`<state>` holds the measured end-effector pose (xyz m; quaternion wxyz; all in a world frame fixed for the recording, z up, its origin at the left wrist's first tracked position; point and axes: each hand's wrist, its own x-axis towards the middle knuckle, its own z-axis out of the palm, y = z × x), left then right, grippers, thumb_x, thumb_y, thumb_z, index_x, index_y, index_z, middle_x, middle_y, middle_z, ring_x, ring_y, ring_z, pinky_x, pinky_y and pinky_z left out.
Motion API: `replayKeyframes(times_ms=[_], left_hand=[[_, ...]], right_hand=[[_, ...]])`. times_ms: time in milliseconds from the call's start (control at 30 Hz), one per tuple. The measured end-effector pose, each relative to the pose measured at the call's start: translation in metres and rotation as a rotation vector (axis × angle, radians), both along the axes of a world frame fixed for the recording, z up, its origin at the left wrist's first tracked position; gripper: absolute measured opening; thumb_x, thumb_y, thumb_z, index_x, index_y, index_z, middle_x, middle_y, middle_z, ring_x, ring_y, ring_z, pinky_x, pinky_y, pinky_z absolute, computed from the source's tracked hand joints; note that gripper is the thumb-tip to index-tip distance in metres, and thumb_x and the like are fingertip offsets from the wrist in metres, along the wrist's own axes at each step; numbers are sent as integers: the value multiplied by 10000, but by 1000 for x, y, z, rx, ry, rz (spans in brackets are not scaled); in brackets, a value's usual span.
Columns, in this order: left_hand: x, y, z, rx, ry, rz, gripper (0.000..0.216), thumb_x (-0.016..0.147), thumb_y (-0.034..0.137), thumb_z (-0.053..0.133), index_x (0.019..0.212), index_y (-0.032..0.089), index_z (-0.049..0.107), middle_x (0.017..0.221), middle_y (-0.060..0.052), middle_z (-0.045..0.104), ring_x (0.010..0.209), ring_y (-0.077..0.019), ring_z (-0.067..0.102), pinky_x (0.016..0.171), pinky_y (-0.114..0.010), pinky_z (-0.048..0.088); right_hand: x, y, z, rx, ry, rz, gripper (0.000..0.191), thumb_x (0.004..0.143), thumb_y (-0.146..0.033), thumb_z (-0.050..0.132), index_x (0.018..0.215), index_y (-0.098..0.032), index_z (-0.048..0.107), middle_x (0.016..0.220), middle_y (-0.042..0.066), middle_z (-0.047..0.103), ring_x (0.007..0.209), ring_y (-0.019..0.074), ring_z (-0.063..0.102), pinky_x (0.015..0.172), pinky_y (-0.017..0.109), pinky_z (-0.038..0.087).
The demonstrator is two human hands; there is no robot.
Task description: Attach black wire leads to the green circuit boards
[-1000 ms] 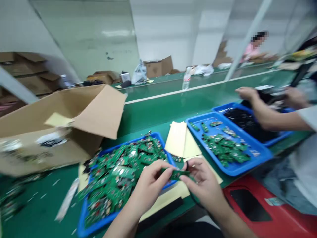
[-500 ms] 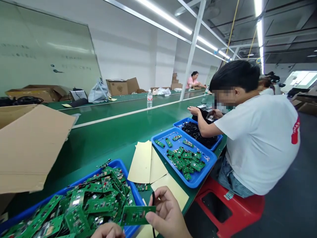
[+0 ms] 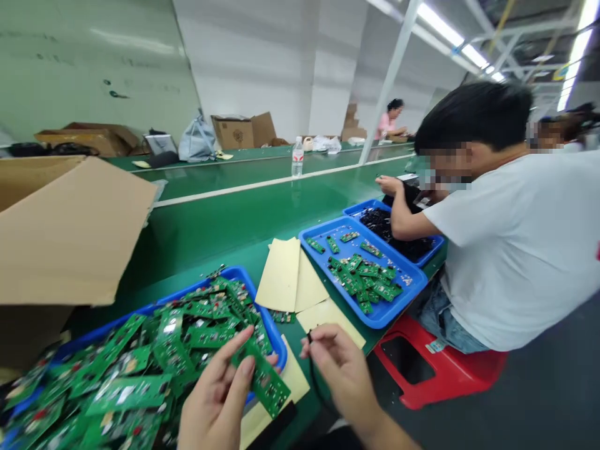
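My left hand (image 3: 218, 394) grips a green circuit board (image 3: 268, 382) between thumb and fingers, tilted down to the right. Pinched in my right hand (image 3: 344, 369) is a thin black cable (image 3: 315, 381), whose lower part hangs down toward my lap. A small gap separates the cable's end from the board. Left of and beneath my left hand, a blue tray (image 3: 276, 331) is heaped with loose green circuit boards (image 3: 197, 337). Yellowish card sheets (image 3: 281, 269) lie on the green bench beyond my hands, with part of another board poking out from under them.
A second blue tray (image 3: 307, 237) with fewer boards stands right of the cards. Behind it, another blue tray (image 3: 354, 209) holds black cables. A co-worker (image 3: 510, 250) sits at right on a red stool (image 3: 450, 375). An open cardboard box (image 3: 70, 231) is at left, a water bottle (image 3: 297, 157) farther back.
The board has passed from my right hand into my left, which has come up into view. My right hand now keeps only the cable, apart from the board. The view has shifted.
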<state>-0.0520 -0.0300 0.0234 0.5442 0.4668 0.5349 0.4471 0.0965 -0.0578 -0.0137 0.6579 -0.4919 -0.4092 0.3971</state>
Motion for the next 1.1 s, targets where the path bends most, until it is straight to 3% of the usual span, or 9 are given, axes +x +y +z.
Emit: replayKeyframes(times_ms=[100,233,400,600,700,833,967,1100], left_hand=[[4,2,14,-26,-68,-208,506,770,496,673,1148,175,567,602,15,640,601,-168,664,594,-246,547],[16,0,21,11,-125,-350,260,812,335,621,1003,159,624,680,-6,635,620,-137,646,571,-211,506],[19,-10,14,37,-48,-341,230,838,260,552,1022,147,629,680,-16,619,620,-132,615,545,-208,461],[16,-14,10,91,-42,-388,158,859,235,526,958,163,627,827,-36,654,656,-123,633,568,-207,481],[16,-14,10,89,-47,-390,169,876,243,515,993,170,613,776,-22,637,671,-126,636,567,-200,479],[15,-12,13,41,-52,-346,251,896,297,501,1103,168,563,694,-6,600,689,-145,639,579,-209,492],[14,-8,17,78,34,-359,278,891,357,505,1079,181,610,838,-48,673,744,-164,651,652,-239,535],[10,4,-1,121,226,-372,368,811,506,601,1050,231,657,952,-39,710,782,-189,686,694,-236,555]], right_hand=[[22,-3,17,-29,-51,63,156,820,-355,656,858,-203,651,729,32,660,679,156,631,665,272,520],[29,-1,31,59,-473,134,112,858,-284,587,839,-215,673,755,34,681,675,158,647,639,263,533],[22,2,29,116,-628,117,97,848,-229,572,808,-213,658,748,27,698,674,157,662,600,240,536],[20,6,27,44,-676,40,103,832,-262,591,845,-204,675,779,41,719,705,180,686,616,265,558],[23,5,30,64,-694,32,108,847,-256,580,825,-210,675,757,29,706,697,168,672,628,259,547],[28,4,31,62,-678,12,86,857,-243,584,834,-201,655,717,17,670,653,147,638,617,246,523],[26,3,36,200,-616,56,84,871,-163,550,838,-182,626,750,29,671,706,134,641,653,227,515],[22,9,36,292,-787,16,181,910,-239,498,784,-174,610,678,15,653,633,111,623,603,194,496]])
